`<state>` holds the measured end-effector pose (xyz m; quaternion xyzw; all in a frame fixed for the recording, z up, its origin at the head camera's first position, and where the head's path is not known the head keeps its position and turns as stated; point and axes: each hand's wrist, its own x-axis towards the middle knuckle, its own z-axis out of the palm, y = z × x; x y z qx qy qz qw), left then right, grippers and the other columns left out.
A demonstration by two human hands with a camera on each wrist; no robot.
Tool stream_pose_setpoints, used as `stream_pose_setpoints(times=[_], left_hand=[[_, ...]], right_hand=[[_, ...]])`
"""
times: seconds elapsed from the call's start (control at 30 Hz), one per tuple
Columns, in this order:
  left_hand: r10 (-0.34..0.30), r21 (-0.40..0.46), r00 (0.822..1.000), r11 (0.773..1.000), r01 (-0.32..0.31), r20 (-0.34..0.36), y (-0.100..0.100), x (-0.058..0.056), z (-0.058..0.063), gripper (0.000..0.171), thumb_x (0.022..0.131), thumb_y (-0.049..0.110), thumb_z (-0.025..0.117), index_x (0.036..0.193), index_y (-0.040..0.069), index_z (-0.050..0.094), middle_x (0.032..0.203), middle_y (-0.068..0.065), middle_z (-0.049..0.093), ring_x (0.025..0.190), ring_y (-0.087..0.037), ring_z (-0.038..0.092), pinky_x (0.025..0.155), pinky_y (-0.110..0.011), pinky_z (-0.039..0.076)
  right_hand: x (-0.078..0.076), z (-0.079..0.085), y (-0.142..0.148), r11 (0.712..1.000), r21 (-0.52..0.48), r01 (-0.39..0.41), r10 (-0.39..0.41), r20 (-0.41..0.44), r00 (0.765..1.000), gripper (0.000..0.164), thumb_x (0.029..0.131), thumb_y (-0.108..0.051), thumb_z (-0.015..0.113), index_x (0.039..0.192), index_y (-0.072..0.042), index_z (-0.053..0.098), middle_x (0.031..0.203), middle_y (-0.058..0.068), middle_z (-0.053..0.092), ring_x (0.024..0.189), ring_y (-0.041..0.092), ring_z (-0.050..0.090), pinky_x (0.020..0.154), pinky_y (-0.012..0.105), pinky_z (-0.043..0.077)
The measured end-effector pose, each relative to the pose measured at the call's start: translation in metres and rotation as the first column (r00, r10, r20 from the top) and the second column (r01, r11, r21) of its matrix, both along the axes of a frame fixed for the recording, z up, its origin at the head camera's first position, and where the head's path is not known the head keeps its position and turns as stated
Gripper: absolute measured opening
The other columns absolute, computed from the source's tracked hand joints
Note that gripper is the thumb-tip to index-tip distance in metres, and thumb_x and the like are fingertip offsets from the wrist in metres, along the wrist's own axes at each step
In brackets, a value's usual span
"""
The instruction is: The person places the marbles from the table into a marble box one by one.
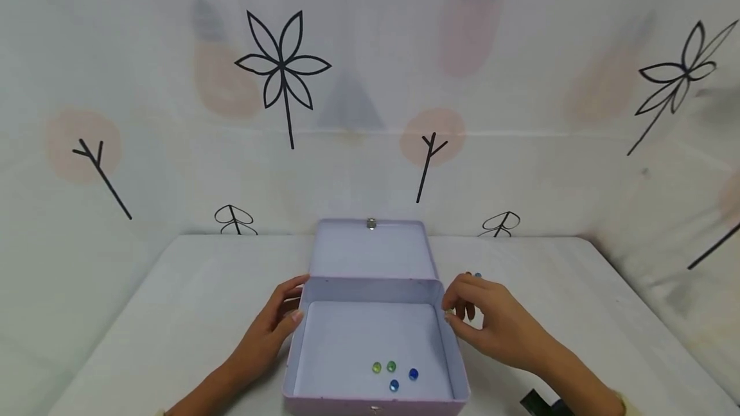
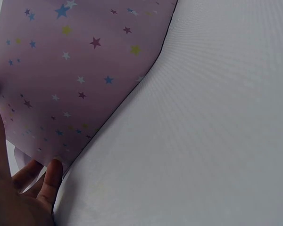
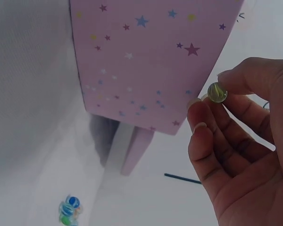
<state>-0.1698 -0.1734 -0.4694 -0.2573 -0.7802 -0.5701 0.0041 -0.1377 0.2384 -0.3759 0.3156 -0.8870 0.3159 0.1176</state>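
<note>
Left hand (image 1: pixel 268 329), fingers spread, touches the box (image 1: pixel 370 291); right hand (image 1: pixel 491 316) pinches a marble (image 3: pixel 217 93), whose smooth roundness could let it slip.

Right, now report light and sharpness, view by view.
Head: soft, diffuse light, little glare on the open box; left wrist: dim, fine rippled streaks across the white tabletop; right wrist: also dim, the held marble fairly crisp, the clustered marbles softer.
</note>
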Motion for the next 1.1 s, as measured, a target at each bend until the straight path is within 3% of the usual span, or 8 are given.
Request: stream_pose_setpoints(times=[0.3,0.6,0.83,1.1], left_hand=[[0.013,-0.019,1.000,1.000,-0.013,-0.001,0.0015,-0.0009,0.0034,0.054,0.113,0.018,0.049,0.164,0.026,0.034,0.153,-0.011,0.050,0.139,-0.036,0.057,0.108,-0.024,0.048],[0.036,-0.027,0.999,0.999,-0.035,0.022,0.0008,0.0016,0.0036,0.054,0.112,0.019,0.050,0.164,0.027,0.035,0.152,-0.012,0.051,0.137,-0.037,0.057,0.106,-0.025,0.049],[0.023,-0.028,1.000,0.999,-0.023,0.019,0.0017,0.0014,-0.0002,0.054,0.113,0.019,0.050,0.164,0.029,0.035,0.152,-0.011,0.051,0.138,-0.036,0.057,0.107,-0.026,0.048],[0.018,-0.040,1.000,0.999,-0.018,-0.006,0.0001,-0.0002,-0.0017,0.054,0.113,0.019,0.049,0.164,0.028,0.034,0.153,-0.009,0.050,0.138,-0.034,0.056,0.109,-0.026,0.048]], right_hand=[[0.0027,0.0043,-0.0054,0.999,0.048,0.014,-0.014,0.007,1.000,0.037,0.085,0.001,0.084,0.099,-0.029,0.067,0.096,-0.020,0.061,0.080,0.000,0.059,0.076,0.022,0.055],[0.0016,0.0009,-0.0068,0.999,0.041,-0.017,0.015,0.045,0.999,0.039,0.086,0.001,0.084,0.100,-0.031,0.067,0.097,-0.020,0.061,0.080,0.002,0.059,0.069,0.021,0.055],[0.0022,-0.0009,-0.0036,0.999,0.030,-0.031,0.030,0.023,0.999,0.037,0.085,0.004,0.083,0.099,-0.027,0.067,0.098,-0.018,0.061,0.080,0.002,0.058,0.070,0.021,0.054],[0.0004,0.0001,0.0000,1.000,0.014,-0.008,0.008,-0.004,1.000,0.042,0.086,0.005,0.082,0.099,-0.031,0.066,0.097,-0.018,0.061,0.080,0.001,0.057,0.066,0.022,0.053]])
